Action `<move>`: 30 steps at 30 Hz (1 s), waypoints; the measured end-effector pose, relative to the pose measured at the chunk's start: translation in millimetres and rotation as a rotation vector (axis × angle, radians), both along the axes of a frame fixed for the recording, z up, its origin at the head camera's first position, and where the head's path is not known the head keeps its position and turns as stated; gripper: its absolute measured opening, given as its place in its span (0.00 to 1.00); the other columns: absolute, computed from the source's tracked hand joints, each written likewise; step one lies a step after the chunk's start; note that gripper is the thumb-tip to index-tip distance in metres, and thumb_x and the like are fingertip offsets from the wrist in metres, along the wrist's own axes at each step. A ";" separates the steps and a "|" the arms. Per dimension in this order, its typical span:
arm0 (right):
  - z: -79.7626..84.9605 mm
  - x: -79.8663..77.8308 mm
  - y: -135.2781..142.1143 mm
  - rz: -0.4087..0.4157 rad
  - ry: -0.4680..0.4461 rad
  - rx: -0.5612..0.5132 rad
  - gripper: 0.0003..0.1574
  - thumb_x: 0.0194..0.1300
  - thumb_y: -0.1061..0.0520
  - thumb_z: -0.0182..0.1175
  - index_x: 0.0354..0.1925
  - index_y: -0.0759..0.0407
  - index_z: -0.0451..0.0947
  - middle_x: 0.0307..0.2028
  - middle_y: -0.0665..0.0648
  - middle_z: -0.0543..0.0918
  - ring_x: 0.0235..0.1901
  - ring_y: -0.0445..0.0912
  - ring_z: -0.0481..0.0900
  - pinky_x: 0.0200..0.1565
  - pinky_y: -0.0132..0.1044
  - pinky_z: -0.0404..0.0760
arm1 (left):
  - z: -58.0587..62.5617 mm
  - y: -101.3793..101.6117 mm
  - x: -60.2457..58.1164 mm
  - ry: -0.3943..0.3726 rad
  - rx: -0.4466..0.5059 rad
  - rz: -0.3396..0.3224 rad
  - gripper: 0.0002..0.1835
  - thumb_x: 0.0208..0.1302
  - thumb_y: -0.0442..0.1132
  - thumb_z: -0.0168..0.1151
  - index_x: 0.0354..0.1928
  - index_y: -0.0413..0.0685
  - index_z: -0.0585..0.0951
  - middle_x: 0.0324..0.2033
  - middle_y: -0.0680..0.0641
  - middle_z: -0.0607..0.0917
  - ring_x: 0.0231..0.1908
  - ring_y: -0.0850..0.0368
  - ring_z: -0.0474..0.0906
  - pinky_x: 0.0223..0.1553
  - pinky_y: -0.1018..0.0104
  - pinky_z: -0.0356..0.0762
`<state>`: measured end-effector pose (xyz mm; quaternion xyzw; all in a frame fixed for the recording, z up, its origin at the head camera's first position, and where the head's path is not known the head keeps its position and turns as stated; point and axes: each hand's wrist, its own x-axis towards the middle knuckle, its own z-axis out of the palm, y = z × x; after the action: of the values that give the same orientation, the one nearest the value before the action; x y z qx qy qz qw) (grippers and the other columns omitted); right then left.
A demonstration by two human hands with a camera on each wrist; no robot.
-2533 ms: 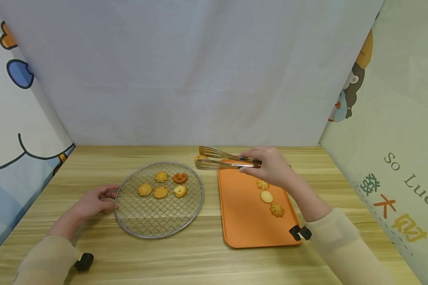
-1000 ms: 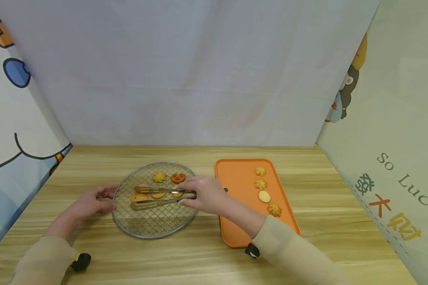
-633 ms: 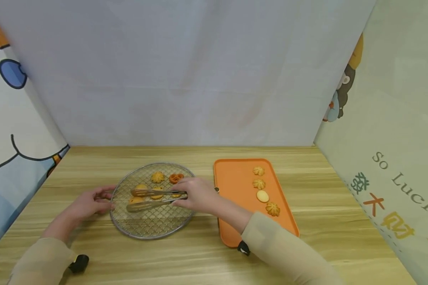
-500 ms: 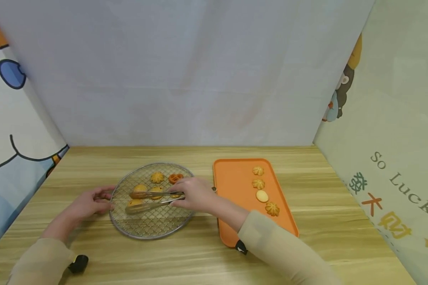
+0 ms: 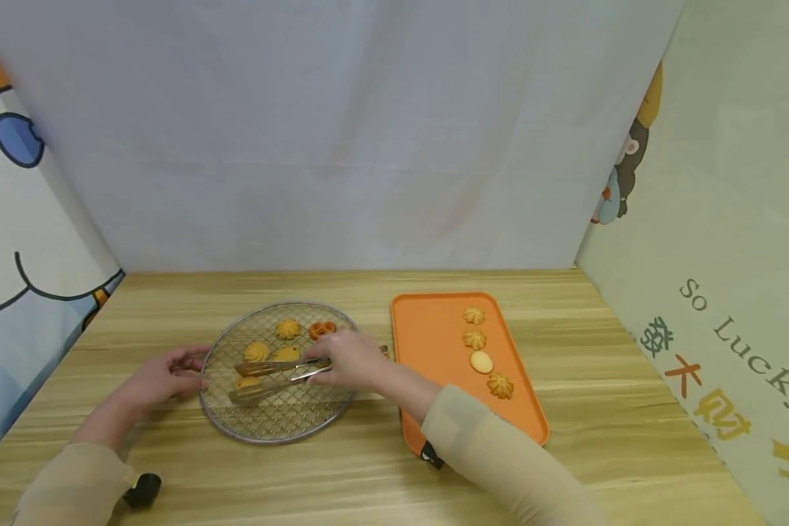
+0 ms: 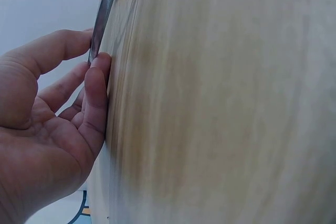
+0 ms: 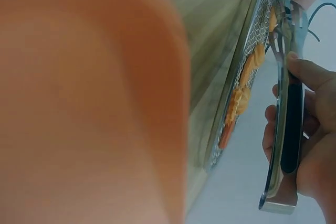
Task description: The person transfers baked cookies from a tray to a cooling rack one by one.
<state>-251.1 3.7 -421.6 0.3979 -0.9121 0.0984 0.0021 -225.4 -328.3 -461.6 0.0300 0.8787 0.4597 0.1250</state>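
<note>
My right hand (image 5: 350, 359) holds metal serving tongs (image 5: 272, 365) low over a round wire mesh rack (image 5: 289, 424). The tongs' slotted ends stand apart, with a round golden cookie (image 5: 246, 382) showing between them, partly covered. At the rack's left edge, my left hand (image 5: 164, 376) pinches the rim (image 6: 100, 24) between thumb and fingers, as the left wrist view shows. Also on the mesh are a swirl cookie (image 5: 256, 351), a flower-shaped cookie (image 5: 288, 329), a flat round cookie (image 5: 286, 353) and a pretzel (image 5: 321, 329). Another cookie is hidden behind the tongs and right hand.
An orange rectangular tray (image 5: 434, 321) lies right of the rack, with several cookies in a column along its right side, among them a pale oval cookie (image 5: 481, 362). My right forearm crosses its lower left part. A pale curtain (image 5: 368, 146) hangs behind the wooden table (image 5: 289, 482).
My right hand has carried a cookie in the tongs from above the tray's left edge to the rack. The tongs' ends have since spread around the cookie. My left hand stays at the rim.
</note>
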 end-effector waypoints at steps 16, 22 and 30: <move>-1.4 -0.5 -1.2 -0.007 -0.020 0.047 0.28 0.57 0.39 0.65 0.56 0.42 0.78 0.55 0.44 0.79 0.52 0.42 0.78 0.39 0.36 0.80 | 0.0 0.6 0.2 0.007 -0.017 0.005 0.42 0.57 0.42 0.67 0.69 0.33 0.58 0.53 0.32 0.72 0.38 0.66 0.74 0.34 0.68 0.77; 1.4 -2.0 1.8 0.018 -0.033 0.023 0.29 0.57 0.41 0.65 0.56 0.45 0.78 0.55 0.46 0.79 0.54 0.42 0.77 0.49 0.36 0.78 | -2.0 0.3 -0.6 0.007 -0.014 0.000 0.42 0.58 0.41 0.67 0.69 0.33 0.57 0.53 0.32 0.71 0.39 0.65 0.73 0.35 0.68 0.77; 20.1 -5.2 15.8 0.038 -0.053 -0.020 0.28 0.58 0.42 0.65 0.56 0.46 0.78 0.54 0.47 0.80 0.50 0.43 0.79 0.41 0.33 0.79 | -1.6 1.5 -0.8 0.010 -0.019 0.005 0.42 0.57 0.41 0.67 0.69 0.32 0.58 0.53 0.32 0.72 0.38 0.65 0.73 0.34 0.68 0.76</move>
<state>-256.4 19.5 -401.5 0.4123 -0.9031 0.1182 -0.0199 -226.2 -326.8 -463.2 0.0290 0.8838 0.4513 0.1196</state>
